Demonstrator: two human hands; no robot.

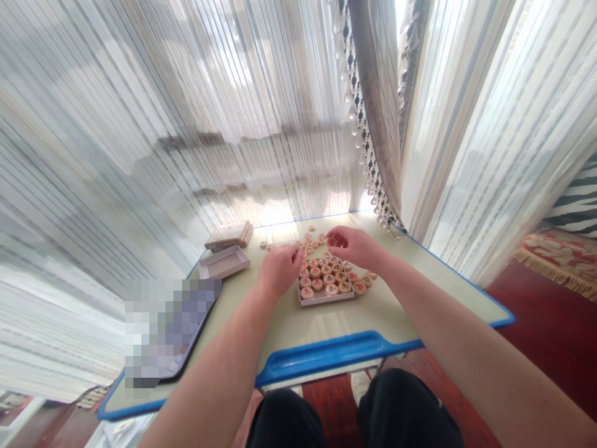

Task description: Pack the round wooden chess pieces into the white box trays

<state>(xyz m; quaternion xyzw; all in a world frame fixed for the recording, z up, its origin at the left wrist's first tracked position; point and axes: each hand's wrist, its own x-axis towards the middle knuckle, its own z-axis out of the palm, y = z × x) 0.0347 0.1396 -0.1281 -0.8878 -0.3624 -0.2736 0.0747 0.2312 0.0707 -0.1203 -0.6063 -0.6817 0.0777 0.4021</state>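
Observation:
A shallow cardboard box on the table holds rows of round wooden xiangqi pieces, marked in red or dark characters. Bare box floor shows along its front row. My left hand is at the box's back left corner, fingers pinched together; what they hold, if anything, is hidden. Beyond the back right corner, my right hand has its thumb and fingers curled about a red-marked xiangqi piece. Loose pieces lie right of the box, and more scatter behind it.
An open box lid lies at the left, in front of a stack of flat boxes or boards. A dark-edged tablet-like object, its face blurred out, rests on the table's left side. The table has a blue rim; curtains hang behind.

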